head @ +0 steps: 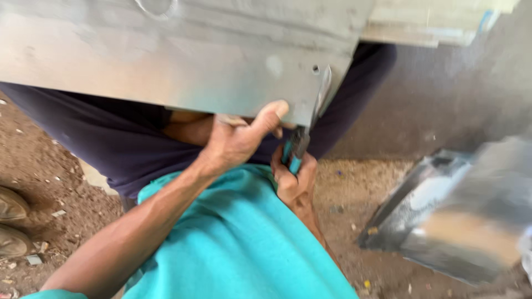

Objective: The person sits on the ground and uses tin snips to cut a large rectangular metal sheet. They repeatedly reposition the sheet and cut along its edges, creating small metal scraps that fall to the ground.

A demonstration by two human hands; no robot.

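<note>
A large grey metal sheet (183,55) lies across my lap, its near edge over my dark trousers. My left hand (238,138) grips that edge from below, thumb pressed on the top face. My right hand (293,177) is closed around the teal handles of metal snips (307,124). The snips' blades point up and lie against the sheet's near right corner, close to a small hole in the metal. My teal shirt fills the lower middle of the view.
Folded pieces of sheet metal (460,216) lie on the dirt ground at the right. A worn shoe (11,221) rests at the left edge. Small scraps and pebbles litter the brown soil. A grey wall rises at the upper right.
</note>
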